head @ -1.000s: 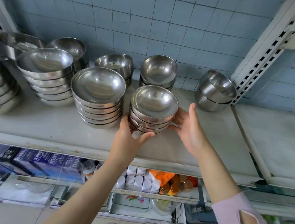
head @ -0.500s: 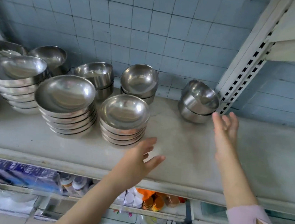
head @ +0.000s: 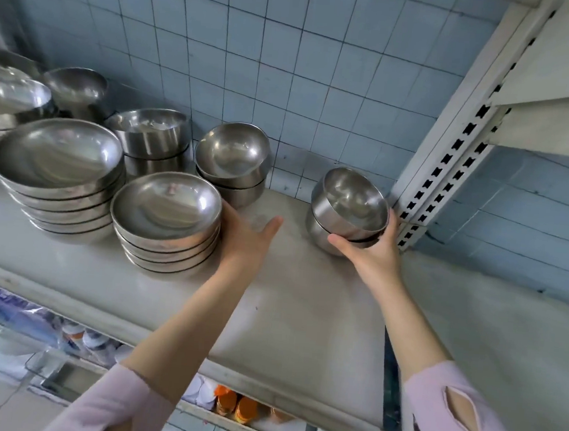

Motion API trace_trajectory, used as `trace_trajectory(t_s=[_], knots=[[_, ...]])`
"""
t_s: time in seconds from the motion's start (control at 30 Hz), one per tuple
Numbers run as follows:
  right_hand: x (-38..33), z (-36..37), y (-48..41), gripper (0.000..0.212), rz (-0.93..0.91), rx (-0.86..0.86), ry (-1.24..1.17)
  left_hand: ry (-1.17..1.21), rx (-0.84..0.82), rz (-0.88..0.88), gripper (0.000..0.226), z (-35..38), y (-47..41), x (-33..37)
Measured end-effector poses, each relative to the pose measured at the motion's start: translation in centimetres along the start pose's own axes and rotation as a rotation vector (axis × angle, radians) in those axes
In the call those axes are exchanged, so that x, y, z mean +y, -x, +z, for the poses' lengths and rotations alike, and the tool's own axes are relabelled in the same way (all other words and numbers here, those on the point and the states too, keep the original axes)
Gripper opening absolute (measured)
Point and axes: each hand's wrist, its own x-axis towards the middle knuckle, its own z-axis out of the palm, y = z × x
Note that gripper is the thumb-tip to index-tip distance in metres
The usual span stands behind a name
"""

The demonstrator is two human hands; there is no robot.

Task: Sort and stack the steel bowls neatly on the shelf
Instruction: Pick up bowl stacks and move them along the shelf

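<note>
Steel bowls stand in stacks on a pale shelf (head: 302, 306). A pair of small deep bowls (head: 347, 208) sits at the right by the slotted upright, and my right hand (head: 372, 254) grips it from the front, thumb on the left side and fingers around the right. My left hand (head: 246, 239) is open, palm resting against the right side of a stack of shallow bowls (head: 166, 218). A bigger stack of wide bowls (head: 56, 174) stands to its left. Behind are two more short stacks (head: 152, 142) (head: 232, 162).
More bowl stacks (head: 11, 98) crowd the far left. A white slotted upright (head: 453, 154) bounds the shelf on the right, with a tiled wall behind. Below the shelf are bottles with orange caps (head: 235, 405) and packaged goods (head: 3, 307).
My right hand has reached the two small bowls at the right and closed around them. My left hand moved up against the shallow stack's side. The view shifted right.
</note>
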Motion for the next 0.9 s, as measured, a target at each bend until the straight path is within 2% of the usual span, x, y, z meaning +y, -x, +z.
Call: trace_trajectory(t_s=[0.1,0.27,0.33,0.47,0.67,0.9], knots=[[0.5,-0.7,-0.5,0.12,-0.016,-0.03,0.007,-0.026,0.155,-0.051,0.116,0.7,-1.4,0.2],[0.9,-2.0,-0.2,0.117,-0.034,-0.079,-0.036,-0.139,0.29,-0.068,0.118,1.4,-3.0,0.0],[1.1,-2.6,0.2,0.115,-0.029,-0.09,-0.046,-0.094,0.26,-0.081,0.115,1.4,-3.9,0.1],[1.3,-3.7,1.5,0.114,-0.011,-0.092,-0.048,0.046,0.227,-0.081,0.126,2.1,-6.0,-0.8],[1.3,-5.4,5.0,0.104,0.042,-0.116,-0.106,0.018,0.184,0.025,0.123,2.4,-4.4,-1.8],[0.9,-7.7,9.4,0.117,0.093,-0.283,-0.142,0.194,-0.159,0.056,0.118,1.5,1.6,-2.2]])
